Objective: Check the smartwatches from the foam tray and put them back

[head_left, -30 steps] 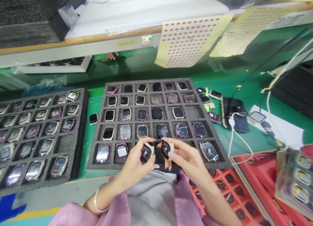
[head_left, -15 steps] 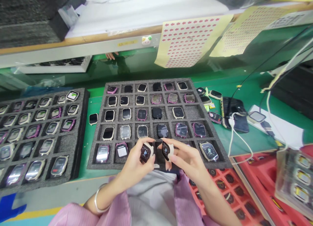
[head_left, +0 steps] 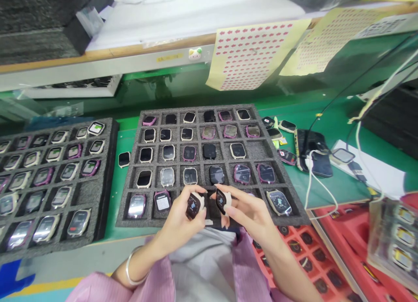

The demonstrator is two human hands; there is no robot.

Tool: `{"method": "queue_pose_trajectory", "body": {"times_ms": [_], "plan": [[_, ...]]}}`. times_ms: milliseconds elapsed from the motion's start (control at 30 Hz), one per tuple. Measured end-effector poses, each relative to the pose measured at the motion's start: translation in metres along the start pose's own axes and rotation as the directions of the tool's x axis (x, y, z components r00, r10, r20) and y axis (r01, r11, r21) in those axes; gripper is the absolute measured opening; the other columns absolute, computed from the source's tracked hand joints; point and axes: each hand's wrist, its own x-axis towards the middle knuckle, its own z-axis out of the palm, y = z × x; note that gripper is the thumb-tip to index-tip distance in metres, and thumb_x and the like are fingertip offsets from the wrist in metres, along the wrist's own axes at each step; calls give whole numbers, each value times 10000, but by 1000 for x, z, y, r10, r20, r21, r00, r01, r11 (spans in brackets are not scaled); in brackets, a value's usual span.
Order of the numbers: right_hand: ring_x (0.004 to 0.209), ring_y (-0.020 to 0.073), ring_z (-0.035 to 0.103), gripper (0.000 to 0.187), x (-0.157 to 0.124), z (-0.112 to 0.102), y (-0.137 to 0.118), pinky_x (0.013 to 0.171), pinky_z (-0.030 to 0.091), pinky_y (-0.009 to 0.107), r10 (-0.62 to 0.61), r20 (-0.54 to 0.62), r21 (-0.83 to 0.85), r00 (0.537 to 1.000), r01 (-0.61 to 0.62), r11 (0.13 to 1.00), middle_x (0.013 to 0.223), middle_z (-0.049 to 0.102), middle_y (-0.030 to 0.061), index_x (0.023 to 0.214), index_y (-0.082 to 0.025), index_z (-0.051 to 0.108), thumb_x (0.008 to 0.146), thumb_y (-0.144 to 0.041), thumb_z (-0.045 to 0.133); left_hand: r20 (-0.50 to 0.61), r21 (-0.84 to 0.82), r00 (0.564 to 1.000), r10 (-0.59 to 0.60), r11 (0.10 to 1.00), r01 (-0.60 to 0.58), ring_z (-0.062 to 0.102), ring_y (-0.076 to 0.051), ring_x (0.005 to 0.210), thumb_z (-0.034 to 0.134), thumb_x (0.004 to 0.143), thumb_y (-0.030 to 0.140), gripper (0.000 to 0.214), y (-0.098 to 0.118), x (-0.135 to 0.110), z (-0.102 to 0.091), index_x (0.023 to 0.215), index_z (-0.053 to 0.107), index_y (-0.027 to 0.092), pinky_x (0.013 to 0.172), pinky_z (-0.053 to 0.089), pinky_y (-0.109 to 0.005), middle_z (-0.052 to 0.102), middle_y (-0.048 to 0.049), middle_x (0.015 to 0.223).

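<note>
Each hand grips one smartwatch body without a strap, tilted on edge with its screen lit. My left hand (head_left: 183, 217) is closed around a watch (head_left: 193, 205) with a dark face and pale case. Fingers and thumb of my right hand (head_left: 250, 213) pinch a second watch (head_left: 221, 200) of the same look. The two watches face the same way, a small gap apart, over the front row of a grey foam tray (head_left: 253, 192). Many compartments of the tray hold watch bodies in pale, purple and black, such as a lit pale one (head_left: 278, 203) at the front right.
Another foam tray of watches (head_left: 109, 197) lies to the left, with a loose watch (head_left: 124, 159) between the trays. On the right are a black device (head_left: 315, 154), white cables (head_left: 326, 184) and loose watches. A red tray (head_left: 295, 258) sits low at right; a shelf (head_left: 130, 52) crosses behind.
Both hands and their watches hold almost the same pose. Another person's fingers, seen beneath the shelf at the back before, are gone from view.
</note>
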Motion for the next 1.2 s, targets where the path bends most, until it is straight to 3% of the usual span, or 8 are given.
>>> {"method": "queue_pose_trajectory", "body": {"times_ms": [400,600,667,767,867,967,1200], "plan": [[588,99,611,383,0,0,0,559,553,235,-36,36,15,999,35,999,1030,645,71,1246,-297,618,874,-206,642,-21,30,999,43,999,-43,539,-158,839,554,851,177,378,-3,-2,-1,1207,449,249,752,431,-261,544,-6,956],[622,103,615,409,-1,-1,0,590,550,231,-19,63,39,998,17,999,995,664,57,1300,-305,565,908,-195,599,-40,4,999,-1,1000,2,540,-166,855,567,855,208,374,-2,-2,0,1214,470,248,771,452,-276,550,-22,1006],[655,116,626,427,0,-1,-1,596,549,237,-18,77,59,997,14,998,1032,660,65,1341,-308,515,929,-208,567,-38,-60,999,-27,998,25,546,-162,843,583,857,227,446,-1,-2,1,1276,438,270,766,469,-281,537,-22,1019],[687,125,634,401,1,-2,-2,581,542,237,-16,88,63,996,10,998,1151,622,90,1347,-299,494,952,-234,527,56,-257,997,-53,964,66,566,-161,803,579,872,254,537,3,-1,0,1358,356,304,673,505,-270,516,-20,979],[678,118,626,370,0,-3,-3,569,533,223,-7,75,45,997,4,999,1126,623,84,1320,-283,514,952,-248,530,125,-363,991,-41,928,84,586,-160,762,519,912,282,485,6,0,-3,1369,354,293,660,531,-286,533,-29,955],[652,111,626,389,-1,-2,-2,542,524,209,9,50,49,999,-11,999,1058,637,64,1330,-290,504,945,-244,542,133,-351,990,-39,933,83,603,-152,742,448,945,277,418,8,0,-6,1358,386,284,731,542,-318,567,-38,988],[607,132,667,457,-2,4,2,467,523,225,33,-54,87,998,-28,996,1140,642,93,1370,-283,469,928,-202,554,113,-314,991,-78,943,110,602,-152,757,435,944,274,399,8,0,-7,1343,417,275,766,544,-323,582,-40,1014]]}}
